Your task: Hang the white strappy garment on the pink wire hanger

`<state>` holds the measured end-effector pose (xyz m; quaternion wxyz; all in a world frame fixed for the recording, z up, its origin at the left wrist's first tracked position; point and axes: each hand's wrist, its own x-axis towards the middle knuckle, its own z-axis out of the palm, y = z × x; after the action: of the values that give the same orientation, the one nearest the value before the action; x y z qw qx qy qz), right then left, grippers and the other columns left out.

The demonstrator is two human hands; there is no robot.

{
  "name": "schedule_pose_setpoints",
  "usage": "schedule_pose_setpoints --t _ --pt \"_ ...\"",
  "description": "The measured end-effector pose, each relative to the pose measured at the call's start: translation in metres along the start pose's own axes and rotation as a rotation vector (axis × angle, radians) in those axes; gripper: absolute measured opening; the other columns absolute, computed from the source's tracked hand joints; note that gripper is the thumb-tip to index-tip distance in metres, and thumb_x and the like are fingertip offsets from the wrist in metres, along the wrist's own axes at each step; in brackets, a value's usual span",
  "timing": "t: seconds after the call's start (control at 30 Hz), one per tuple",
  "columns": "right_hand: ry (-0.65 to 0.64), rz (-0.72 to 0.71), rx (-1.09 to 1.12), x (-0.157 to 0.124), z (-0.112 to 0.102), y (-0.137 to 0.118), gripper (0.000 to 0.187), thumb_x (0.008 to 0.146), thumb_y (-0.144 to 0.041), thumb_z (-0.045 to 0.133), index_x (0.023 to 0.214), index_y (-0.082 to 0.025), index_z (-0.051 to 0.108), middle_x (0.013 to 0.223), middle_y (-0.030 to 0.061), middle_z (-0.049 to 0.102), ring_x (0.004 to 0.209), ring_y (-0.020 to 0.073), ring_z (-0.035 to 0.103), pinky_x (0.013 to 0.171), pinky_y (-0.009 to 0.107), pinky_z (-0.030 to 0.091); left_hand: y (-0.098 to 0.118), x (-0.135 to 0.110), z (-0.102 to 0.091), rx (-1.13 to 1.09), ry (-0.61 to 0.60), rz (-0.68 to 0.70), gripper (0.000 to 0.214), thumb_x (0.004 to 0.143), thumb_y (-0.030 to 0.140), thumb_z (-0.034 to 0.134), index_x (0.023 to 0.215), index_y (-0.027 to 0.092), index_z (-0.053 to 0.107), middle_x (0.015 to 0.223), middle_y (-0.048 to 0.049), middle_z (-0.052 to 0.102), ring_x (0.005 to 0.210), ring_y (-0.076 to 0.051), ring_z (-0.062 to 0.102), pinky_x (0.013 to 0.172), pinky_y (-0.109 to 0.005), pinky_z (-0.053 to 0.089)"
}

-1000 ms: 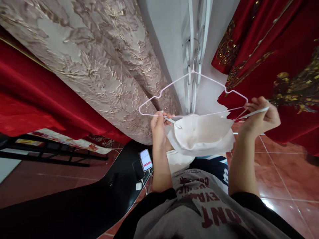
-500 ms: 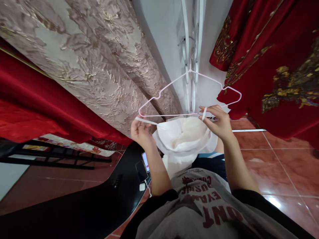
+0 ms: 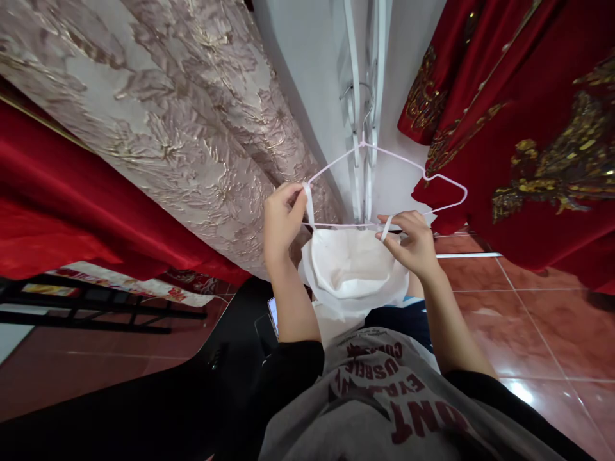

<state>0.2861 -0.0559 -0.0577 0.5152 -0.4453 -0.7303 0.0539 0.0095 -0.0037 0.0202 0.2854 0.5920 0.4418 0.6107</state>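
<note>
A pale pink wire hanger [image 3: 364, 143] hangs by its hook in front of me. Below its bottom bar, a white garment [image 3: 353, 256] with two thin shoulder straps spreads open at the top. My left hand [image 3: 282, 221] pinches the left strap [image 3: 310, 205] and pulls it up beside the hanger's left shoulder notch, hiding that end of the hanger. Over at the right end of the bottom bar, my right hand [image 3: 413, 240] has the right strap [image 3: 385, 228] stretched between its thumb and fingers. The lower part of the garment drops toward my lap.
Embossed pinkish fabric [image 3: 230, 141] hangs close on the left, and red embroidered garments [image 3: 471, 153] on the right. White metal rails [image 3: 354, 57] run behind the hanger. A black bench [image 3: 192, 390] with a phone [image 3: 273, 314] on it is at lower left, over red floor tiles [image 3: 538, 320].
My left hand has risen from below the hanger's left end to its shoulder notch, bringing the left strap upright. My right hand stays near the bottom bar with its strap.
</note>
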Motion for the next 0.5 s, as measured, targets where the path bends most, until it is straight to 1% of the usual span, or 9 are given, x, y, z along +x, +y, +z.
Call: schedule_pose_setpoints --t 0.1,0.2,0.23,0.3,0.37,0.43,0.5 --pt "-0.008 0.007 0.003 0.001 0.000 0.000 0.024 0.095 -0.044 0.074 0.114 -0.031 0.080 0.095 0.0035 0.078 0.094 0.0261 0.068 0.091 0.047 0.051 0.000 0.007 0.002 0.019 -0.082 -0.066 0.018 0.083 0.004 0.078 0.073 0.019 0.077 0.071 -0.0002 0.067 0.070 -0.015 0.058 0.073 -0.026 0.046" --pt "-0.005 -0.014 0.010 0.002 -0.002 0.001 0.024 0.095 -0.041 0.074 0.116 -0.030 0.079 0.097 0.0033 0.078 0.095 0.0259 0.068 0.090 0.046 0.051 -0.005 0.007 0.004 0.068 -0.119 -0.041 0.022 0.088 0.006 0.070 0.072 0.020 0.075 0.069 0.0004 0.065 0.069 -0.015 0.056 0.071 -0.027 0.045" --pt "-0.003 -0.019 0.009 0.002 -0.003 0.002 0.024 0.095 -0.041 0.074 0.117 -0.031 0.079 0.097 0.0033 0.078 0.094 0.0261 0.068 0.090 0.046 0.051 -0.009 0.006 0.004 0.083 -0.101 -0.021 0.022 0.090 0.007 0.068 0.074 0.021 0.074 0.070 0.0006 0.066 0.071 -0.016 0.057 0.072 -0.027 0.045" --pt "-0.001 -0.020 0.002 0.002 -0.005 0.003 0.024 0.095 -0.041 0.074 0.117 -0.031 0.079 0.096 0.0034 0.078 0.094 0.0265 0.068 0.091 0.047 0.051 -0.018 0.004 0.004 0.110 -0.019 -0.016 0.022 0.093 0.012 0.066 0.074 0.022 0.071 0.071 0.0009 0.066 0.072 -0.016 0.058 0.073 -0.027 0.046" --pt "-0.006 -0.016 -0.003 0.002 -0.007 0.004 0.024 0.095 -0.041 0.074 0.116 -0.031 0.078 0.097 0.0036 0.078 0.095 0.0270 0.068 0.091 0.048 0.051 -0.031 0.000 0.002 0.107 0.090 -0.080 0.024 0.094 0.020 0.069 0.070 0.021 0.065 0.068 0.0009 0.062 0.067 -0.015 0.056 0.070 -0.026 0.046" --pt "-0.022 -0.019 -0.002 0.001 -0.006 0.004 0.025 0.095 -0.042 0.074 0.116 -0.030 0.078 0.098 0.0041 0.078 0.096 0.0273 0.068 0.092 0.048 0.051 -0.044 -0.006 -0.001 0.024 0.192 -0.173 0.026 0.093 0.029 0.074 0.072 0.021 0.062 0.068 0.0013 0.061 0.064 -0.013 0.056 0.067 -0.025 0.046" --pt "-0.039 -0.023 0.000 0.001 -0.003 0.003 0.025 0.095 -0.042 0.073 0.115 -0.029 0.078 0.098 0.0048 0.078 0.096 0.0275 0.068 0.092 0.047 0.051 -0.054 -0.016 -0.001 -0.159 0.269 -0.262 0.024 0.090 0.038 0.078 0.083 0.021 0.063 0.075 0.0005 0.065 0.067 -0.013 0.062 0.068 -0.025 0.048"
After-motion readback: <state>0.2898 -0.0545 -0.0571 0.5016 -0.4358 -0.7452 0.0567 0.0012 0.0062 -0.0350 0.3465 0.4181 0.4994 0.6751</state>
